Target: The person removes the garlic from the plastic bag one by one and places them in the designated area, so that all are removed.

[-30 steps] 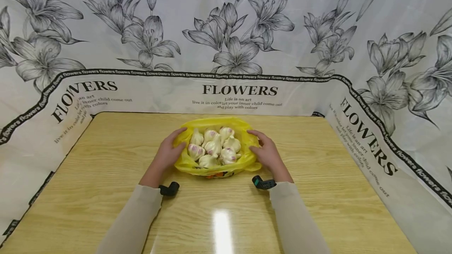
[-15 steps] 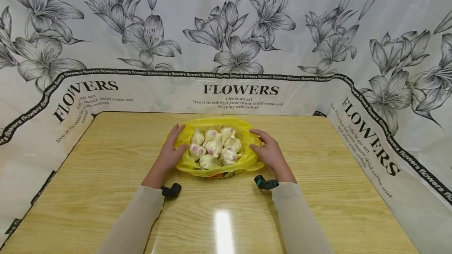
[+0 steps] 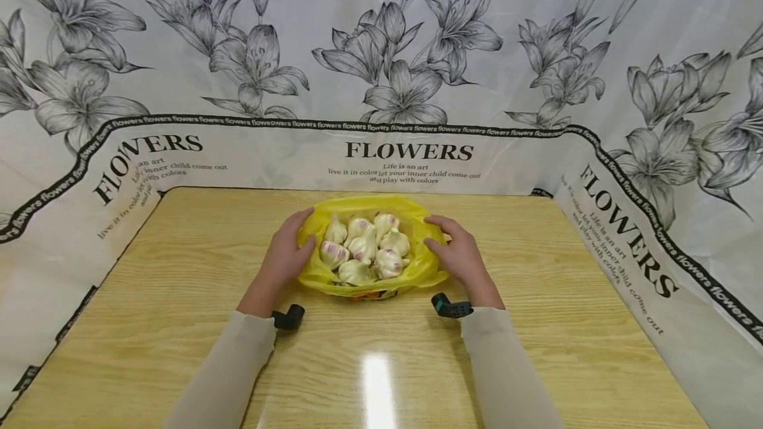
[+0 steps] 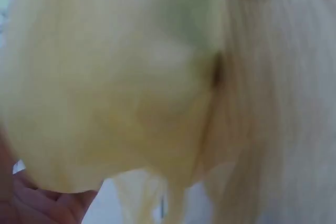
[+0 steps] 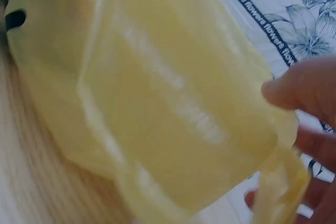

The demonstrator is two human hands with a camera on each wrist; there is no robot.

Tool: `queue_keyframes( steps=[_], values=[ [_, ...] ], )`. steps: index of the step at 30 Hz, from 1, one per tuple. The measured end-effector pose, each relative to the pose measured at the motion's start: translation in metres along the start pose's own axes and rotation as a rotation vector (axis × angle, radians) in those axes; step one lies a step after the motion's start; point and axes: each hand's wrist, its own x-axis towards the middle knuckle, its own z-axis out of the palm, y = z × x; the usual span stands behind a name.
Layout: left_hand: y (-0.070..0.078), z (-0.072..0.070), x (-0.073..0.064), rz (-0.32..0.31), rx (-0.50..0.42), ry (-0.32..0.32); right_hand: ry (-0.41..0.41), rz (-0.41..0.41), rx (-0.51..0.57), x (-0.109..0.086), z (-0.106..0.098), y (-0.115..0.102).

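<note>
A yellow plastic bag (image 3: pixel 369 288) sits on the table with its mouth spread wide. Several garlic bulbs (image 3: pixel 362 248), white with purple streaks, lie inside it. On the left rim, my left hand (image 3: pixel 288 253) grips the plastic, thumb toward the opening. Opposite, my right hand (image 3: pixel 460 255) holds the right rim in the same way. In the right wrist view the bag (image 5: pixel 173 93) fills the middle, with the plastic between thumb (image 5: pixel 294 88) and fingers. The left wrist view is blurred; the bag (image 4: pixel 115 87) covers most of it, and part of the hand (image 4: pixel 50 203) shows below.
The wooden table (image 3: pixel 179 363) extends around the bag on all sides. A white cloth printed with flowers (image 3: pixel 286 151) hangs along its back and both sides. Black wrist cameras (image 3: pixel 289 317) sit below each hand, close to the tabletop.
Both hands stay at the bag's rim. The left hand's fingers have shifted slightly along the left side. The garlic bulbs keep their arrangement; the whole view has drifted a little.
</note>
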Motion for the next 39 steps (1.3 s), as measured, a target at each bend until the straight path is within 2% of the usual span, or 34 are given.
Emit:
queue_keyframes(
  steps=[3, 6, 11, 15, 21, 29, 35, 39],
  values=[
    [-0.003, -0.002, 0.003, 0.061, 0.087, 0.009, 0.002, 0.000, -0.049, -0.001, -0.002, -0.005],
    [-0.008, -0.004, 0.004, 0.077, 0.117, -0.034, -0.015, 0.006, -0.083, -0.001, -0.003, -0.010],
    [-0.014, -0.007, 0.003, 0.015, -0.001, -0.186, -0.009, -0.001, -0.092, 0.000, -0.005, -0.017],
    [-0.013, -0.007, 0.002, -0.027, -0.064, -0.250, -0.010, -0.002, -0.082, 0.003, -0.005, -0.017],
    [-0.013, -0.006, -0.001, -0.044, -0.068, -0.225, -0.065, 0.002, -0.066, 0.005, -0.003, -0.014],
    [-0.017, -0.004, 0.001, -0.035, -0.092, -0.172, -0.093, 0.063, -0.052, 0.002, -0.007, -0.012],
    [-0.017, -0.002, 0.002, -0.060, -0.120, -0.172, -0.118, 0.052, -0.092, 0.001, -0.010, -0.012],
    [-0.016, -0.001, 0.001, -0.063, -0.127, -0.164, -0.103, 0.008, -0.158, 0.001, -0.011, -0.014]
  ],
)
